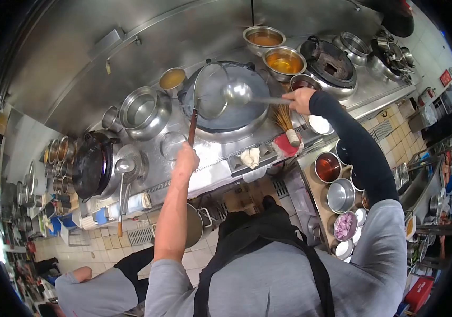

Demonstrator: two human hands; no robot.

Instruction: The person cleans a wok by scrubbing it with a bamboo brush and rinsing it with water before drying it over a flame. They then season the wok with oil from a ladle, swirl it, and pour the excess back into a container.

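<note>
My left hand (pixel 185 158) is wrapped round the wooden handle of a round wire strainer (pixel 193 126), whose ring reaches out over the large wok (pixel 234 120). My right hand (pixel 301 100) grips the handle end of a metal ladle (pixel 238 93). The ladle's shiny bowl hangs above the wok and overlaps the strainer's edge in this view. A dark grey inner surface shows in the wok. Close below my right hand, a bamboo brush (pixel 285 120) leans at the wok's right side. A crumpled white cloth (pixel 250 157) lies at the counter's front edge.
Metal bowls of amber liquid (pixel 285 63) stand behind the wok. Pots (pixel 144 112) and a dark wok (pixel 91 168) are at left, another burner (pixel 332 66) at right. Ingredient containers (pixel 341 195) line my right side. Another person (pixel 99 290) is at lower left, near a floor pot (pixel 194 224).
</note>
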